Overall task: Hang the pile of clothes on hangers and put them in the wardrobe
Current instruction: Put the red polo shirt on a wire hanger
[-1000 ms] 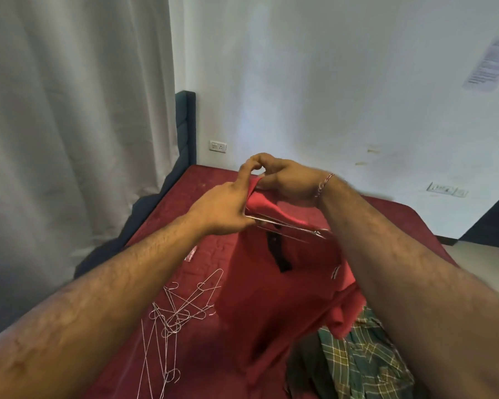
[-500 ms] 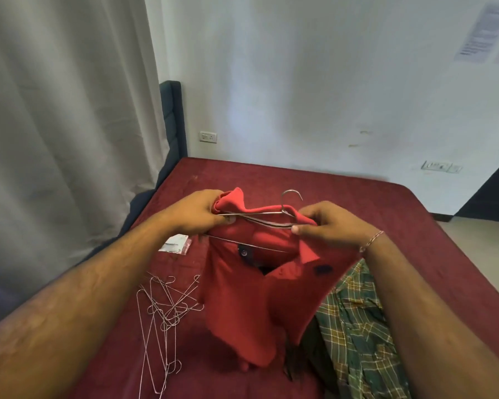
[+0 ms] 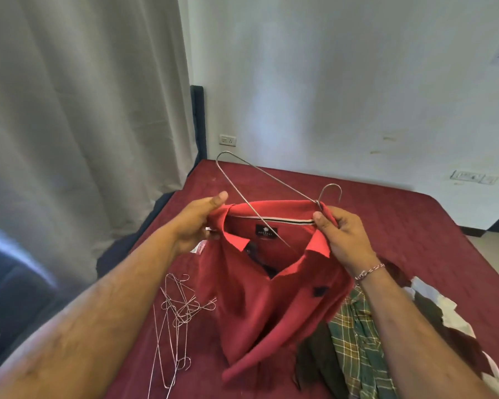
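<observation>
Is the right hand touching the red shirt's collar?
Touching. The head view shows the right hand pinching the red shirt at its collar, beside the hanger hook.

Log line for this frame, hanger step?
step: fitting hanger into red shirt | left hand: grips collar | right hand: grips collar at hook | hanger: one arm still outside | spare hangers: on bed

Left hand [image 3: 198, 223]: grips red polo shirt [image 3: 271, 283] collar
Right hand [image 3: 346, 237]: pinches collar and wire hanger [image 3: 260, 182]
Bed [image 3: 415, 226]: spare hangers [image 3: 179, 312], plaid shirt [image 3: 355, 341]
</observation>
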Demonstrator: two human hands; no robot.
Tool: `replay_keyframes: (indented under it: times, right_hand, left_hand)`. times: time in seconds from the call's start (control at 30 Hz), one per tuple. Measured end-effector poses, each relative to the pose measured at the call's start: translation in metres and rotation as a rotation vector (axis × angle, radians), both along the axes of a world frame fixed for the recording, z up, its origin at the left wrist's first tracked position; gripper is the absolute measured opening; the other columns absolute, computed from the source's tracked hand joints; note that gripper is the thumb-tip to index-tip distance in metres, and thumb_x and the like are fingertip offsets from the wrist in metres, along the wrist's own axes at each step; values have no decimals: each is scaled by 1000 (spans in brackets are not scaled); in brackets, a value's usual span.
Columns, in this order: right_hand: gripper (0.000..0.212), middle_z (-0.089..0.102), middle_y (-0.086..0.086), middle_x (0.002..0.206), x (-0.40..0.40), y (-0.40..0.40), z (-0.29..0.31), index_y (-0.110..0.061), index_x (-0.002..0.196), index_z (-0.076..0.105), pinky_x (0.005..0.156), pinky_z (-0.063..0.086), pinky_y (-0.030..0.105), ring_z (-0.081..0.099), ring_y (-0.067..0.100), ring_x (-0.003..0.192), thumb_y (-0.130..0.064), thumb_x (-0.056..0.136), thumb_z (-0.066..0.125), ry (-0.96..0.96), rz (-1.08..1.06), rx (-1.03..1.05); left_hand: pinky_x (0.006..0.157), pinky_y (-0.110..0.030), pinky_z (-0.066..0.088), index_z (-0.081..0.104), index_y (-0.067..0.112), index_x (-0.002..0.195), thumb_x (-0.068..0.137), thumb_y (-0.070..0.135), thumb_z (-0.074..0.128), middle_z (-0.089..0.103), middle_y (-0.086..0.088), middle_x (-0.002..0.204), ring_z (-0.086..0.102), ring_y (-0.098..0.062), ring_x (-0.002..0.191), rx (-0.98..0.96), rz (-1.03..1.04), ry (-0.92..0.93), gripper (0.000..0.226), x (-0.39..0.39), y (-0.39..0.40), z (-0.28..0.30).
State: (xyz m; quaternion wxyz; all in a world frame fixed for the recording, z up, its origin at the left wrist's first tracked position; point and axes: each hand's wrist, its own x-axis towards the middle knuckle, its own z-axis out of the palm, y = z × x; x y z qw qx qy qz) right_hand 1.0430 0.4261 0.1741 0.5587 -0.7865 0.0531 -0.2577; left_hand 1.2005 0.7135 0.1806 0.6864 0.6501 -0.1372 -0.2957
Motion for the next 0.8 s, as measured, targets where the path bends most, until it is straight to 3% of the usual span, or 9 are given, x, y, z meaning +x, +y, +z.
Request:
replay_keyframes:
  times: [0.1, 0.17, 0.2, 0.3, 0.43, 0.53, 0.6, 0.73, 0.8]
  right_hand:
    - [24, 75, -18, 111, 8, 6, -4, -30, 117, 73, 97, 52, 24, 67, 2, 106, -22, 96, 66, -13, 1, -92]
    - [31, 69, -23, 122, 8, 9, -7, -28, 128, 69, 103, 45, 15, 62, -9, 115, -22, 98, 67, 18, -26, -224]
    - [32, 67, -24, 122, 6, 10, -8, -26, 130, 68, 101, 42, 10, 59, -15, 115, -17, 98, 67, 23, -44, -291]
    - [31, 70, -18, 121, 1, 2, -14, -22, 128, 72, 99, 44, 10, 62, -12, 113, -12, 98, 68, 29, -70, -456]
    - [38, 73, -10, 118, -8, -10, -24, -19, 128, 72, 97, 51, 18, 69, 8, 110, -5, 93, 72, 83, -56, -635]
    - [41, 77, 5, 114, -15, -14, -31, -20, 130, 71, 87, 60, 40, 74, 30, 103, -9, 90, 66, 129, -153, -723]
    - [43, 78, 10, 107, -20, -13, -33, -25, 130, 71, 78, 60, 46, 74, 37, 95, -15, 88, 64, 169, -206, -767]
    - [37, 77, 9, 105, -18, 0, -36, -40, 129, 67, 75, 55, 45, 70, 40, 98, -27, 95, 62, 396, -174, -884]
    - [29, 78, 0, 104, -14, 9, -38, -38, 122, 71, 80, 57, 41, 72, 29, 99, -31, 94, 64, 341, -135, -767]
  left_hand:
    - [72, -38, 55, 65, 17, 89, 57, 40, 86, 68, -2, 81, 64, -19, 74, 314, 94, -288, 45, -3, -5, -5]
    - [61, -36, 57, 65, 17, 80, 63, 22, 72, 69, -6, 75, 65, -23, 68, 464, 259, -398, 20, -7, -12, -8]
    - [54, -33, 57, 65, 17, 79, 71, 12, 68, 67, -7, 73, 64, -24, 66, 396, 318, -337, 9, -9, -14, -7]
    - [48, -28, 56, 71, 14, 84, 91, -7, 56, 66, -5, 66, 63, -14, 53, 86, 424, 39, 27, -5, -15, -3]
    - [52, -31, 56, 74, 6, 85, 91, -8, 56, 69, -8, 68, 64, -15, 49, -27, 488, 173, 24, 8, -5, -4]
    - [55, -31, 54, 73, -4, 88, 85, -6, 66, 66, -17, 75, 63, -22, 54, 91, 537, 37, 8, 5, -5, -2]
    - [61, -35, 52, 72, -10, 91, 82, 1, 70, 65, -18, 75, 62, -24, 63, 193, 500, -54, 15, 1, -9, -2]
    - [59, -37, 45, 72, 11, 71, 74, 27, 64, 62, -11, 63, 58, -21, 59, 364, 410, -195, 18, -10, -21, 2]
    - [60, -35, 41, 63, 13, 63, 85, 30, 62, 56, -6, 58, 54, -23, 60, 431, 373, -274, 28, -19, -30, -1]
